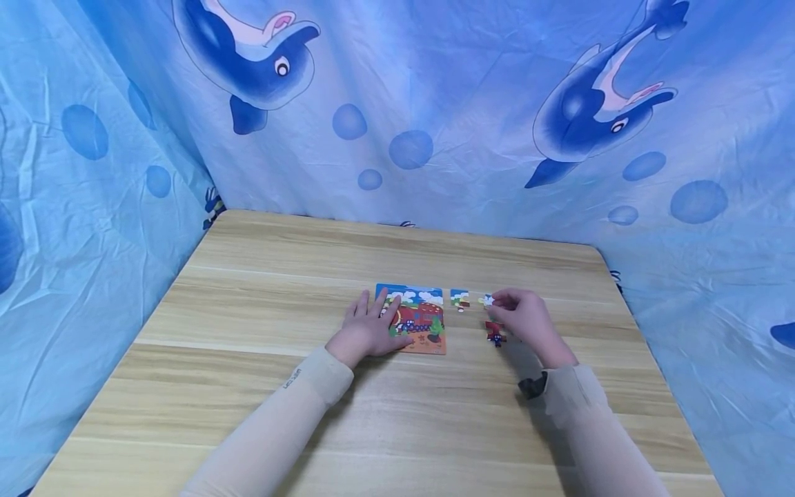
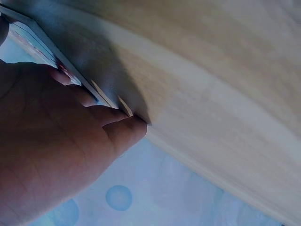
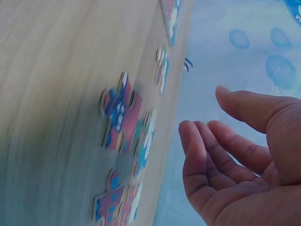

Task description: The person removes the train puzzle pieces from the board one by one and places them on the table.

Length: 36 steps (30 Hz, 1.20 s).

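Nearest us are two pale sleeves, the left sleeve [image 1: 267, 428] with small dark lettering at its cuff and the right sleeve [image 1: 611, 442] beside a black band [image 1: 533, 386] at the wrist. Beyond the cuffs we come to the left hand [image 1: 368, 334], laid wide with its fingers spread over the left part of a picture puzzle [image 1: 428, 316]; its outer fingers reach past the puzzle's left edge. The puzzle lies flat near the middle of the worktop [image 1: 236, 331], and on it we make out a red train, white clouds and a green bush at the right.

To the right, the right hand [image 1: 528, 321] hangs over the loose pieces, fingers loosely bent; from the right wrist we see a gap between thumb and fingers, with nothing held. Near it lies a red and blue piece [image 1: 495, 333], and a little farther a pale piece [image 1: 486, 301] sits just by the fingertips. Another piece [image 1: 459, 298] lies between that one and the puzzle, just beside the puzzle's right edge. The right wrist view also shows us a dotted piece [image 3: 109, 205] close to others.

Behind the worktop's far edge, we see a blue curtain [image 1: 472, 76] printed with bubbles and two dolphins.
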Tool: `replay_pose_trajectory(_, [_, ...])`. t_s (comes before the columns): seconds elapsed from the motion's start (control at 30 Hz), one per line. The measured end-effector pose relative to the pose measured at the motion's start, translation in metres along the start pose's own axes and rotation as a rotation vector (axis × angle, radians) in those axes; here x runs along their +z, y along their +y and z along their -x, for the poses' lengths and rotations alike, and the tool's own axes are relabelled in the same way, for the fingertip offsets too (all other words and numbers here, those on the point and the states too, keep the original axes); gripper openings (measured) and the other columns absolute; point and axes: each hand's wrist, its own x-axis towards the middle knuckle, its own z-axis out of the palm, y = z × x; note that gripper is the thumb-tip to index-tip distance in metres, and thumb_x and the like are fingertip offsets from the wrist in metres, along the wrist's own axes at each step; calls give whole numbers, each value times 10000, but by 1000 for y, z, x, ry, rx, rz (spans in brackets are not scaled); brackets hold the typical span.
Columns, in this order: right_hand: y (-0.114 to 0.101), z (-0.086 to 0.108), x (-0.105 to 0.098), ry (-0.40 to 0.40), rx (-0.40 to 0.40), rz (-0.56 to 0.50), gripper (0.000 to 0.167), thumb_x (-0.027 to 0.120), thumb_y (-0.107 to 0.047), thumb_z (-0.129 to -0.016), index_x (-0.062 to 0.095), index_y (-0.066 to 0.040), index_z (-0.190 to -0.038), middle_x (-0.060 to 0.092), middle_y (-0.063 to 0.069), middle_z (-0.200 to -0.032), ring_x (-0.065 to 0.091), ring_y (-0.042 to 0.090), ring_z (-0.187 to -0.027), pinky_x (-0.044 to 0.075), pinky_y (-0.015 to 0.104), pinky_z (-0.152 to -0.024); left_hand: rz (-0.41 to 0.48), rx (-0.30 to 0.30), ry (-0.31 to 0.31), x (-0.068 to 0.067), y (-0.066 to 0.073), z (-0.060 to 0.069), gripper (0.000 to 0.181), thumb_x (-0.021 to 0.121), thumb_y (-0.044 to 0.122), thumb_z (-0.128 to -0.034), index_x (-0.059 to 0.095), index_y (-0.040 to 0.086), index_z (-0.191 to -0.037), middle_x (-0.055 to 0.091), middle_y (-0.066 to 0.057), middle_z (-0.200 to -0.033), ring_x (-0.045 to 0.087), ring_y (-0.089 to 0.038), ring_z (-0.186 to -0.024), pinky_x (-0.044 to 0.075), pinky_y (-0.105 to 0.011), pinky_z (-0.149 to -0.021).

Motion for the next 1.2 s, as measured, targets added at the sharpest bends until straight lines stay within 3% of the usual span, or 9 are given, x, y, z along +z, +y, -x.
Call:
replay_pose_trajectory(0.3, [-15,-5,12,15,-68,-56,400,765,-229,-945,677,-26,-1278,704,68,-1095,655,237,-985,555,411,-832,-9,3,-6,-1,1,2,1015,356,890,-851,-16,361,-1633,-139,-13,-1683,-196,-385,-1494,-13,-599,-1174])
replay_pose_trajectory(0.53, [-23,-7,21,11,-106,-53,397,781,-235,-933,692,-36,-1265,715,46,-1094,672,212,-947,566,391,-773,-4,3,-2,-1,2,1,1019,376,885,-851,-8,359,-1636,-141,-18,-1682,-187,-392,-1495,-4,-600,-1175])
replay_pose_trajectory(0.77, [-34,-8,28,12,-115,-58,394,783,-204,-929,687,-51,-1280,712,36,-1098,669,205,-993,548,429,-867,-4,-1,-12,-5,2,4,1008,377,873,-863,-15,355,-1634,-148,-22,-1679,-187,-395,-1493,-1,-593,-1178])
replay_pose_trajectory(1.2, [-49,-13,48,-30,-191,-78,335,794,-187,-920,723,-41,-1213,719,9,-1026,675,170,-924,558,391,-839,12,3,-15,-11,4,8,991,377,854,-881,-10,342,-1637,-119,-34,-1684,-188,-389,-1491,-13,-595,-1177])
